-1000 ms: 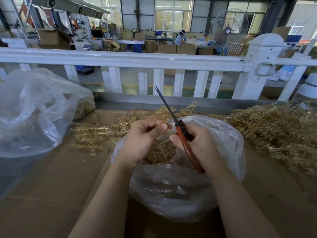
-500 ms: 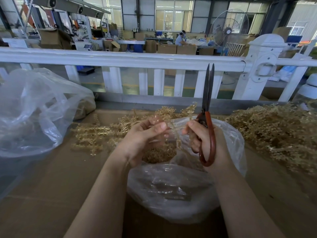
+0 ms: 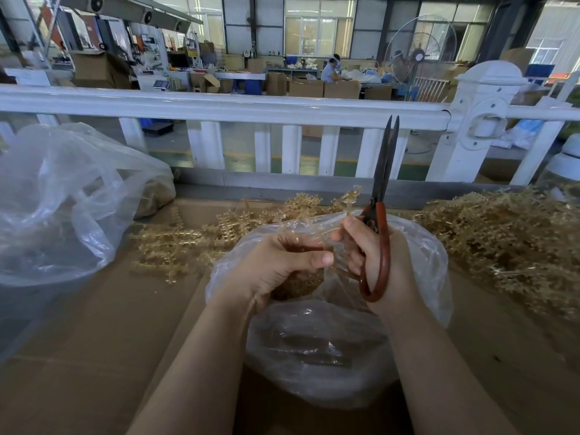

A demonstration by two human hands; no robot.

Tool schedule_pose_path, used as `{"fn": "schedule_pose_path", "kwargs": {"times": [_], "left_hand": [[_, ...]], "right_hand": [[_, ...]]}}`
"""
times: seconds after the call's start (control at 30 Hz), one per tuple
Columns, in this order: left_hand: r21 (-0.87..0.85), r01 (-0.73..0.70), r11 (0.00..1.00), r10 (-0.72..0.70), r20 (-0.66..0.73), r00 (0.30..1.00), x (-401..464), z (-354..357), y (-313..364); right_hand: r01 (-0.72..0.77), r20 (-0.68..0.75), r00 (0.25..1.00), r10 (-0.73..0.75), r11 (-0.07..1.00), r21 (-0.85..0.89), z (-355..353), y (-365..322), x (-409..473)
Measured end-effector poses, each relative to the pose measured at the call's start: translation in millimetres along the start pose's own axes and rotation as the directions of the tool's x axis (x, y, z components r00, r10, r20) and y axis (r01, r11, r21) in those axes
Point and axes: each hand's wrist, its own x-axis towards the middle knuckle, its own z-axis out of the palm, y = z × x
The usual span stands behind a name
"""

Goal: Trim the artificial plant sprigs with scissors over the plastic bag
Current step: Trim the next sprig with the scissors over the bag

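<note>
Now that your right hand (image 3: pixel 373 255) has swung the scissors (image 3: pixel 381 199) up from their left-leaning slant of a second ago, the blades stand nearly upright, tips against the white rail (image 3: pixel 219 109), all but closed. Your fingers are curled through the red handle loop, gripping it, and the fingertips of that hand also seem to pinch the sprig (image 3: pixel 317 229). The scissors look much as they did half a second ago, so the swing is done and nothing is between the blades. Judgement: no cut is happening now; you are re-gripping or turning the sprig between cuts.

Your left hand (image 3: pixel 282 268) has dropped a little and sits over the bag (image 3: pixel 417 255), fingers curled, thumb laid across them. It grips the pale sprig, which runs right to your other hand; a golden clump (image 3: pixel 298 284) shows just under the palm, but I cannot tell if you hold it or if it lies in the bag.

The sprig is over the bag mouth, near centre, so offcuts should fall in. Untrimmed sprigs lie far left (image 3: pixel 175 243) and in a heap (image 3: pixel 502 243) on the right. A second bag (image 3: pixel 62 196) sits far left on the cardboard (image 3: pixel 94 340).

Next the blades must open and come down to the sprig; watch your left fingertips.
</note>
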Motion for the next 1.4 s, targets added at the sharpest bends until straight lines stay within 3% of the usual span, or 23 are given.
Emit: {"fn": "schedule_pose_path", "kwargs": {"times": [0.2, 0.33, 0.47, 0.6, 0.77, 1.03, 1.4], "left_hand": [[-0.062, -0.075, 0.995, 0.072, -0.051, 0.996, 1, 4, 1], [-0.153, -0.136, 0.979, 0.109, -0.173, 0.979, 5, 2, 0], [-0.175, -0.217, 0.96, 0.169, -0.252, 0.953, 6, -1, 2], [-0.225, -0.274, 0.935, 0.198, -0.311, 0.93, 7, -6, 3], [-0.207, -0.323, 0.924, 0.245, -0.33, 0.912, 7, -12, 2], [-0.262, -0.356, 0.897, 0.265, -0.325, 0.908, 8, -16, 0], [-0.32, -0.305, 0.897, 0.234, -0.241, 0.942, 3, -16, 2]], "right_hand": [[0.03, 0.07, 0.997, -0.037, 0.994, 0.103, 3, -2, -5], [0.119, -0.044, 0.991, -0.128, 0.979, -0.165, 5, -1, -4], [0.098, -0.15, 0.976, -0.159, 0.932, -0.35, 3, 1, -2], [0.152, -0.028, 0.98, -0.195, 0.837, -0.525, -3, 4, 0], [0.243, 0.17, 0.97, -0.176, 0.607, -0.756, -7, 11, -1], [0.301, 0.262, 0.953, -0.149, 0.467, -0.831, -11, 14, -1], [0.301, 0.247, 0.952, -0.178, 0.427, -0.852, -10, 16, -1]]}}
